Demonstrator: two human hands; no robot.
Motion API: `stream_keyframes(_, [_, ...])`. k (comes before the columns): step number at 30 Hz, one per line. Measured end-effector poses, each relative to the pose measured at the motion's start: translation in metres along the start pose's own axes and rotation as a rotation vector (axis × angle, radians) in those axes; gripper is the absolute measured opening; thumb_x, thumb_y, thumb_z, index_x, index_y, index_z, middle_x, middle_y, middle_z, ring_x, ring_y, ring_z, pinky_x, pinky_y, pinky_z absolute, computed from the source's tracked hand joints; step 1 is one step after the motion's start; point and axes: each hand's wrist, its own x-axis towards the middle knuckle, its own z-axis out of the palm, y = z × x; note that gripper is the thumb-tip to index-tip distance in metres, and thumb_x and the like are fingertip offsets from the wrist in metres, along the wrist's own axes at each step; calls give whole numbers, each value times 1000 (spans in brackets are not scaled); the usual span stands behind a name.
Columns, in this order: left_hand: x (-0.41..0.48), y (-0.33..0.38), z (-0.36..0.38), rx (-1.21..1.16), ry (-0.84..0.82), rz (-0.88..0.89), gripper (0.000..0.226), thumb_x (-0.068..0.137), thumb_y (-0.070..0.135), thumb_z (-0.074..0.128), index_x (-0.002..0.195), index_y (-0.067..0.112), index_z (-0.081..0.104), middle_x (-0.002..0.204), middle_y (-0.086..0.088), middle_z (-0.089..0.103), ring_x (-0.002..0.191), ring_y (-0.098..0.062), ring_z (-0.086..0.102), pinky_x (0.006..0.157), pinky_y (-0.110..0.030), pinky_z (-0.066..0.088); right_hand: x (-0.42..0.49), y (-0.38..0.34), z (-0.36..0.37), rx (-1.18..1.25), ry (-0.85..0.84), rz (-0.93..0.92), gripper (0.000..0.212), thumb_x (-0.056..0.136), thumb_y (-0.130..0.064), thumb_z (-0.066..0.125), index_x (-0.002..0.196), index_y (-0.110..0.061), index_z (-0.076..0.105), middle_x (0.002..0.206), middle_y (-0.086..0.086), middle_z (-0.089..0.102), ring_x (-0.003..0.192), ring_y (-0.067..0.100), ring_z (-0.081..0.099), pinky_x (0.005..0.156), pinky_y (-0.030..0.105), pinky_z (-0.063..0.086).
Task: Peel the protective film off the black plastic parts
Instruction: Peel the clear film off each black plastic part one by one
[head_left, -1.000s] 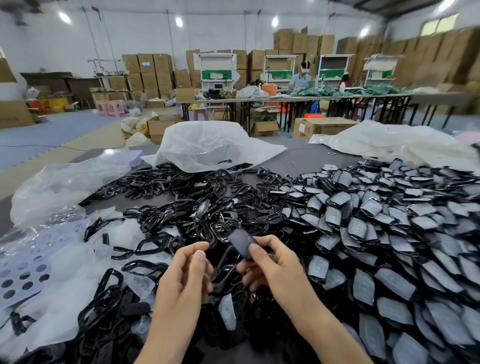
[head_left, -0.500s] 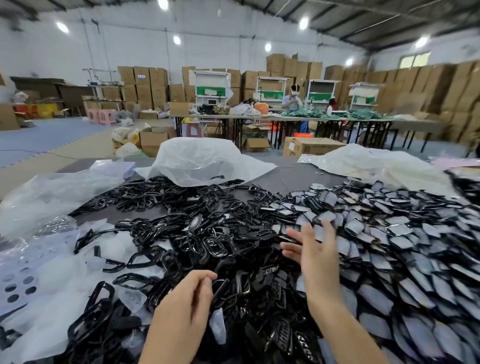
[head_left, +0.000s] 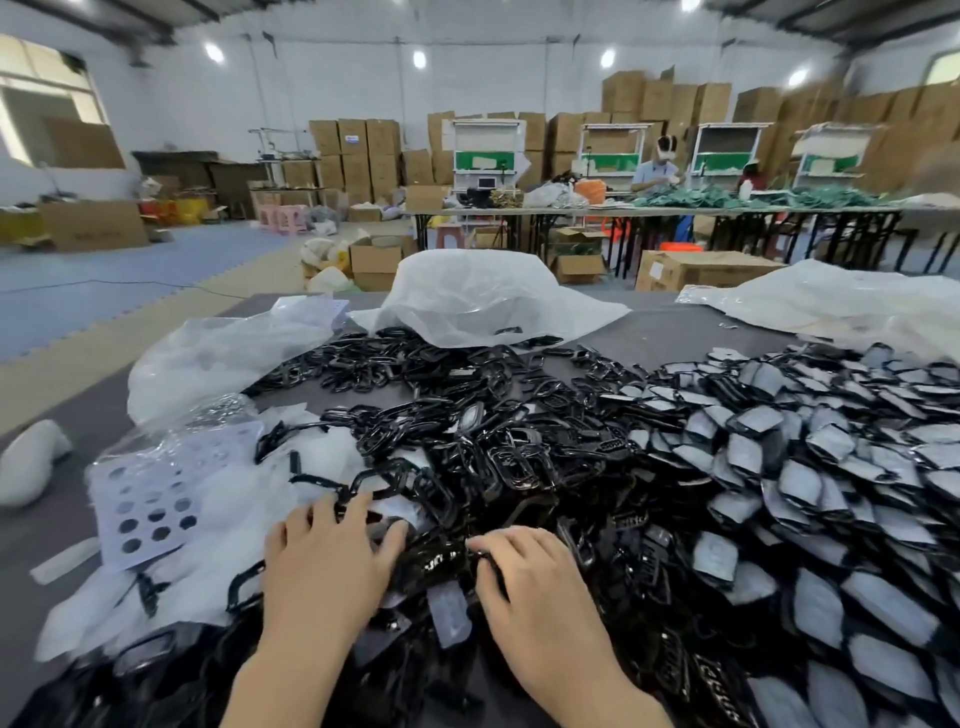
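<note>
Hands sit low on the heap, palms down, with a narrow gap between them. The left hand (head_left: 327, 569) has its fingers spread and straight, resting on the pile and gripping nothing. The right hand (head_left: 537, 587) curls its fingertips (head_left: 480, 545) into the black pieces; whether they pinch one cannot be told. In the gap between the hands lies a single film-covered part (head_left: 449, 613), its pale film facing up.

Left of the left hand, loose white film scraps (head_left: 244, 499) are heaped, and a perforated sheet (head_left: 156, 493) with round holes rests among them. Just ahead of both hands spreads a tangle of glossy black frames (head_left: 467, 462), bare and shiny. Right of the right hand and beyond it, a broad heap of black plastic parts (head_left: 831, 488) wearing grey film overlaps in layers.

Farther ahead of the left hand is a crumpled clear plastic bag (head_left: 218, 358). Ahead of both hands a white bag (head_left: 483, 296) sits on the grey desk (head_left: 675, 338), with a second white bag (head_left: 841, 301) off to the far right.

Past the desk, a cardboard box (head_left: 696, 267) stands on the floor. A long second desk (head_left: 649, 209) carries green goods (head_left: 779, 200), and a seated person (head_left: 657, 171) works at it. Stacked cartons (head_left: 358, 150) line the wall.
</note>
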Motion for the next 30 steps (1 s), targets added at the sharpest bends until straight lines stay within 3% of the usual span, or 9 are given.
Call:
stream_keyframes(4, [2, -1, -4, 38, -20, 59, 55, 92, 72, 29, 136, 41, 45, 138, 9, 51, 130, -21, 42, 104, -38, 32, -1, 0, 1, -10, 24, -5, 31, 104, -35, 38, 128, -40, 56, 124, -25, 55, 123, -4, 38, 102, 3, 10])
stream_keyframes(13, [-5, 12, -6, -87, 129, 231, 18, 88, 38, 70, 94, 22, 68, 90, 5, 67, 90, -26, 61, 78, -38, 45, -2, 1, 1, 62, 7, 8, 41, 105, -41, 32, 145, -40, 43, 137, -26, 50, 130, -6, 29, 105, 3, 5])
stream_keyframes(15, [-5, 12, -6, -143, 139, 268, 17, 88, 39, 71, 97, 25, 69, 90, 9, 69, 88, -22, 62, 78, -35, 45, -2, 0, 0, 82, 2, -2, 43, 105, -44, 31, 147, -40, 39, 138, -27, 49, 131, -8, 29, 105, 2, 4])
stream_keyframes(18, [-5, 13, -9, -407, 107, 285, 18, 90, 47, 64, 103, 36, 67, 92, 21, 65, 93, -10, 60, 79, -27, 44, -3, 0, -1, 184, 24, 14, 47, 103, -52, 29, 149, -44, 33, 133, -30, 49, 125, -15, 30, 107, 7, 17])
stream_keyframes(22, [-14, 28, -15, -811, 20, 311, 13, 88, 43, 67, 93, 55, 63, 89, 30, 66, 93, 7, 61, 80, -19, 49, -3, 1, -3, 371, 55, 36, 44, 100, -54, 41, 144, -50, 36, 124, -34, 53, 121, -18, 36, 102, 9, 29])
stream_keyframes(26, [-23, 43, -12, -928, 46, 312, 15, 92, 37, 64, 101, 49, 64, 99, 36, 65, 96, 12, 61, 78, -5, 43, -2, 3, -6, 582, 117, 124, 33, 98, -42, 59, 129, -50, 54, 111, -23, 64, 113, -5, 57, 94, 13, 43])
stream_keyframes(30, [-27, 47, -13, -969, 95, 302, 12, 92, 49, 54, 100, 43, 61, 94, 33, 67, 90, 11, 63, 75, -3, 42, -1, 2, -12, 657, 127, 188, 21, 94, -46, 63, 113, -52, 59, 104, -21, 64, 100, -2, 62, 80, 9, 45])
